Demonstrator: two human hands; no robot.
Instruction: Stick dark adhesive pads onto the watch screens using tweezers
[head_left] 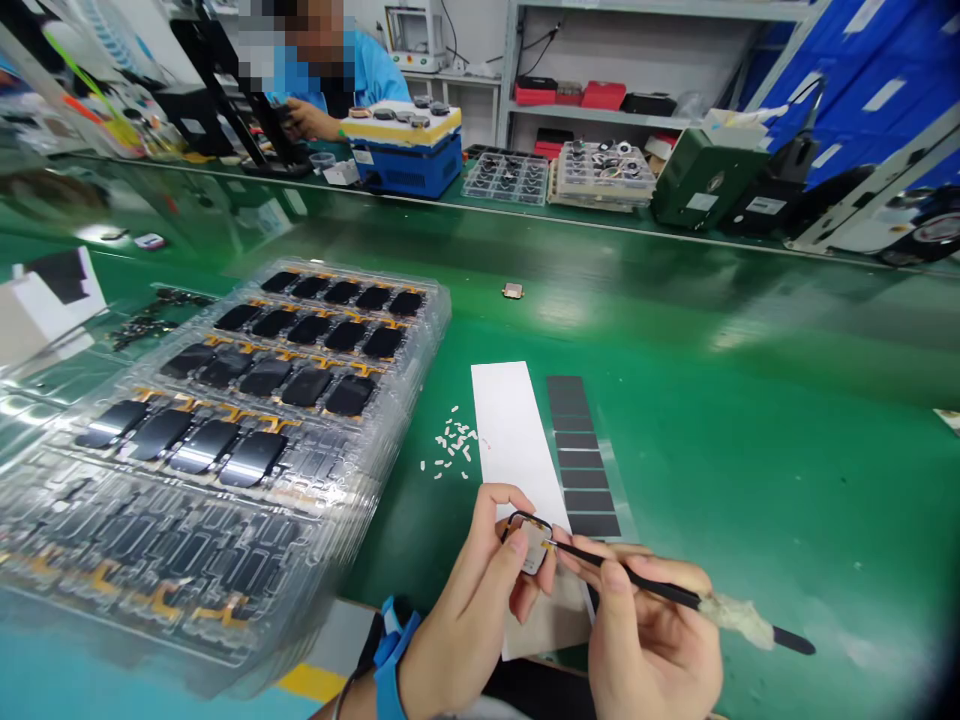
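Observation:
My left hand (476, 590) pinches a small watch display (534, 550) with a black rim and a pale grey back turned toward me. My right hand (649, 630) grips black tweezers (667, 592), wrapped with pale tape near their rear end. Their tips touch or nearly touch the display's right edge, by a small gold-coloured part. Beneath both hands lies a long white sheet (514, 420). Beside it is a clear strip carrying several black rectangular pieces (585, 460). Small white scraps (454, 445) are scattered left of the sheet.
Stacked clear trays (300, 440) with rows of black displays fill the left side. A small square part (513, 291) lies farther back on the green table (750, 440). Beyond are a blue box (409, 165), parts trays (506, 178), a green case (709, 175) and a co-worker (375, 75).

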